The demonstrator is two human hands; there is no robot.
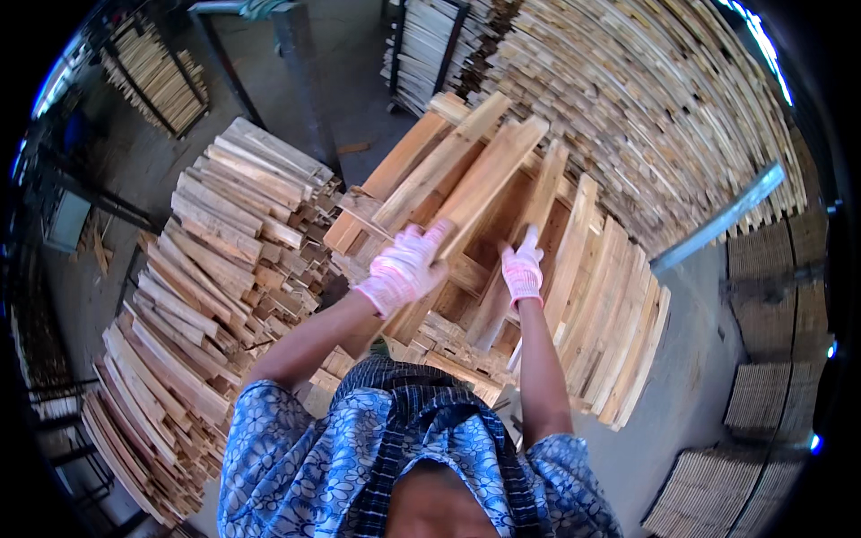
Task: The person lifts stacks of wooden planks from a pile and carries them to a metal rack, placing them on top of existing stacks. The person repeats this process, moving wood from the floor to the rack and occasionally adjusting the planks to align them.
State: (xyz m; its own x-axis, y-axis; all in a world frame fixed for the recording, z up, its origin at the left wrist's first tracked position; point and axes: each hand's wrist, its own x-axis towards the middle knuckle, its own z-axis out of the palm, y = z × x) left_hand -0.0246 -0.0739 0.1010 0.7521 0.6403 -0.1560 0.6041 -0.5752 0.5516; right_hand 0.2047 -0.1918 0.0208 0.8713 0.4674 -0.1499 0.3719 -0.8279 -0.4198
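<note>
Head view — gloved left hand (405, 265) w/ rough wood slats (466, 184)

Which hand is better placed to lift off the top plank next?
Probably the left hand: its glove is wrapped around the top plank. The right hand rests on a lower slat beside it.

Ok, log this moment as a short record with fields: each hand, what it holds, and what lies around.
left hand: left hand, gloved, gripping a long plank that slants up and away
right hand: right hand, gloved, resting on a slat of the rack
rack: slats standing on edge in a fanned row, in front of the person
left side: loose heap of short boards
behind: tall stacked wall of boards
floor: grey concrete
</note>
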